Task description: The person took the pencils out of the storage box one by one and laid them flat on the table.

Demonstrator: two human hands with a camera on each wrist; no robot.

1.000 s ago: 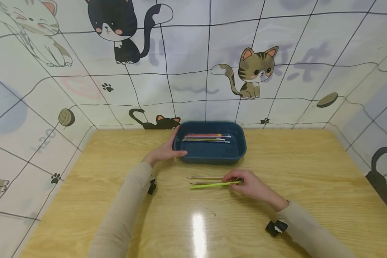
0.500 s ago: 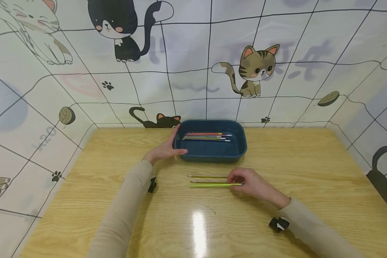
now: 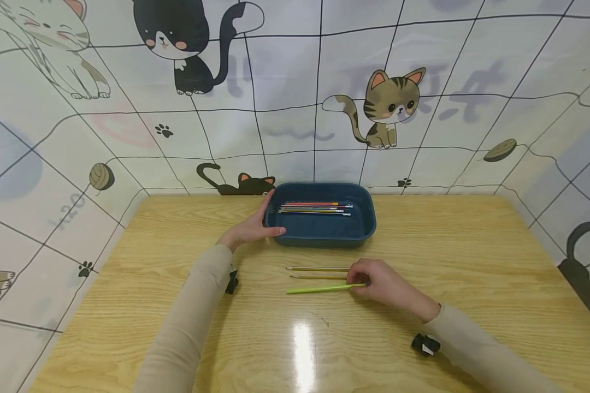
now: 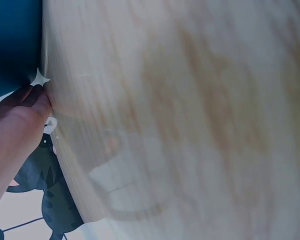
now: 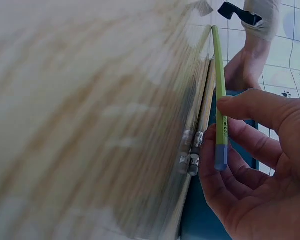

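Note:
My left hand [image 3: 249,229] holds the left end of a dark blue plastic bin [image 3: 319,242], its thumb over the front rim. In the left wrist view its fingers bend at the bin's wall. Inside the bin lie several pencils [image 3: 311,209], side by side. My right hand [image 3: 379,283] pinches the blunt, grey-purple end of a lime green pencil [image 3: 319,289] between thumb and fingers. Just behind it two yellowish pencils [image 3: 318,277] lie on the table, their right ends hidden by the hand in the head view. The right wrist view shows their eraser ends [image 5: 195,162] beside my fingers.
The light wood table [image 3: 152,284] meets a wall sheet [image 3: 285,131] printed with cats and grid lines right behind the bin. A black wrist strap piece [image 3: 425,345] hangs at my right cuff. Light glares off the table's front middle.
The green pencil has come away from the two yellowish pencils, its left tip swinging toward me. My right hand has shifted slightly right and holds it nearer its end. My left hand stays at the bin.

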